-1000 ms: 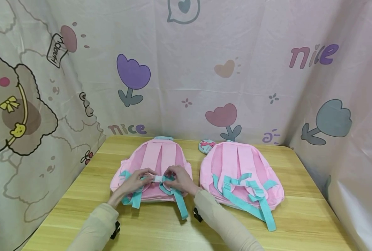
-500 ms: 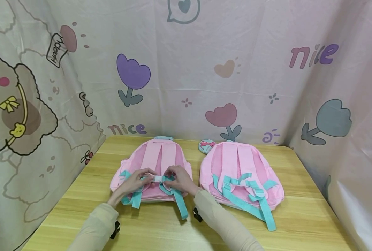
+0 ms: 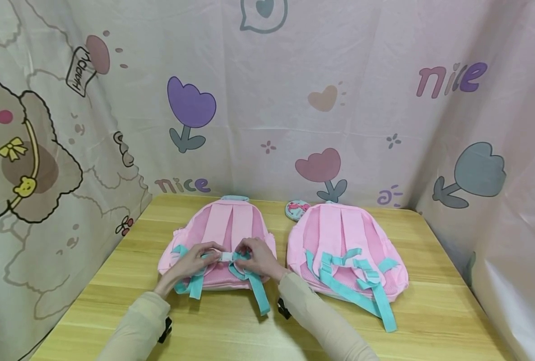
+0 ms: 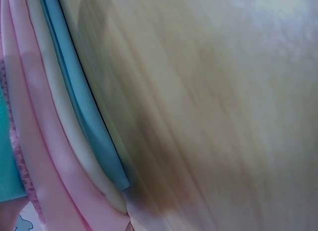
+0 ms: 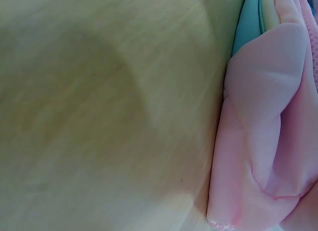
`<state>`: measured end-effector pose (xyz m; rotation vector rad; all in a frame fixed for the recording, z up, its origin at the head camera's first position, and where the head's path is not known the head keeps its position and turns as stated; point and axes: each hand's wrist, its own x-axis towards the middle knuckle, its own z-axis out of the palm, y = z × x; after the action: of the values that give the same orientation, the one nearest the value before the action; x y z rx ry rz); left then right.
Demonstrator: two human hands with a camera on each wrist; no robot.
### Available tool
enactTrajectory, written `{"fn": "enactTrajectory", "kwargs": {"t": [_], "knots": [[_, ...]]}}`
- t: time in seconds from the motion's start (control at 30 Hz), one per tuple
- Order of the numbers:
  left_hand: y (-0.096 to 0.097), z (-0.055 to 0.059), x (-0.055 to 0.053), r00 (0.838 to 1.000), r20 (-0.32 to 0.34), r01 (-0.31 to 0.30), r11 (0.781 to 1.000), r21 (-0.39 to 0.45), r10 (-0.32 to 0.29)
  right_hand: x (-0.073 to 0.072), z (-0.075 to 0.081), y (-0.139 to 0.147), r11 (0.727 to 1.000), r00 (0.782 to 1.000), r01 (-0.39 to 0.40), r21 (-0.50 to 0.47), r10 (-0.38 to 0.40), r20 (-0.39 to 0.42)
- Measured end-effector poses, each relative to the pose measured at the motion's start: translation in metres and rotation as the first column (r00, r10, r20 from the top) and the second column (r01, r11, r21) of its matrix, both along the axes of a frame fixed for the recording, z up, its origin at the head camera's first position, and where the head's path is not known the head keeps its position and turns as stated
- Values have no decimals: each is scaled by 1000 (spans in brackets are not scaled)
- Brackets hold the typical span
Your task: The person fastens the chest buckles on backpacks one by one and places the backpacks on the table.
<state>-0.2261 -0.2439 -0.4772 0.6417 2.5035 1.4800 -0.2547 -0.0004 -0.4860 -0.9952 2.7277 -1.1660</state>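
Note:
In the head view a pink backpack (image 3: 219, 220) lies strap side up at the left of the table. My left hand (image 3: 194, 261) and right hand (image 3: 259, 257) meet over its lower straps. Between them shows a small white buckle (image 3: 226, 256). The left fingers pinch its left end; the right thumb and fingers pinch the teal webbing (image 3: 240, 257) at its right. Fingers partly hide the buckle, so I cannot tell whether its halves are joined. Teal strap ends (image 3: 259, 296) hang over the bag's near edge. The wrist views show only the bag's side (image 4: 49, 121) and a pink pocket (image 5: 263, 82).
A second pink backpack (image 3: 341, 230) lies to the right, teal straps (image 3: 353, 296) loose across it. A round badge with a printed picture (image 3: 296, 210) sits between the bags at the back. Both bags rest on a wooden table (image 3: 443, 301), with printed curtains (image 3: 267, 100) behind.

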Motion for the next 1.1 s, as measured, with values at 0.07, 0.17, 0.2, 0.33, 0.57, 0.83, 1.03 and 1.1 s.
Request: {"fn": "enactTrajectory", "kwargs": {"t": [0.07, 0.17, 0.2, 0.33, 0.57, 0.83, 1.03, 1.1], "knots": [[0, 0, 0, 1000, -3, 0, 1000, -13, 0, 0, 0, 0, 1000, 1000, 2, 2, -3, 1], [-1, 1, 0, 1000, -4, 0, 1000, -27, 0, 0, 0, -1, 1000, 1000, 6, 0, -6, 4], [-2, 1, 0, 1000, -3, 1, 1000, -27, -1, -1, 0, -1, 1000, 1000, 7, -1, -7, 6], [-3, 1, 0, 1000, 9, 9, 1000, -5, -9, 0, 1, -1, 1000, 1000, 7, 0, -7, 4], [-3, 3, 1, 1000, 26, 15, 1000, -5, -15, 1, 1, 0, 1000, 1000, -16, 13, 16, -1], [-3, 7, 0, 1000, 19, 6, 998, -63, -5, -1, 4, 5, 997, 997, -74, 2, 74, -24], [-3, 16, 0, 1000, 27, -3, 996, -88, 5, -2, 14, 12, 984, 984, -178, -10, 177, -30], [-3, 19, 0, 1000, 18, -3, 995, -98, 5, -2, 17, 15, 980, 979, -200, 2, 200, -29]]}}
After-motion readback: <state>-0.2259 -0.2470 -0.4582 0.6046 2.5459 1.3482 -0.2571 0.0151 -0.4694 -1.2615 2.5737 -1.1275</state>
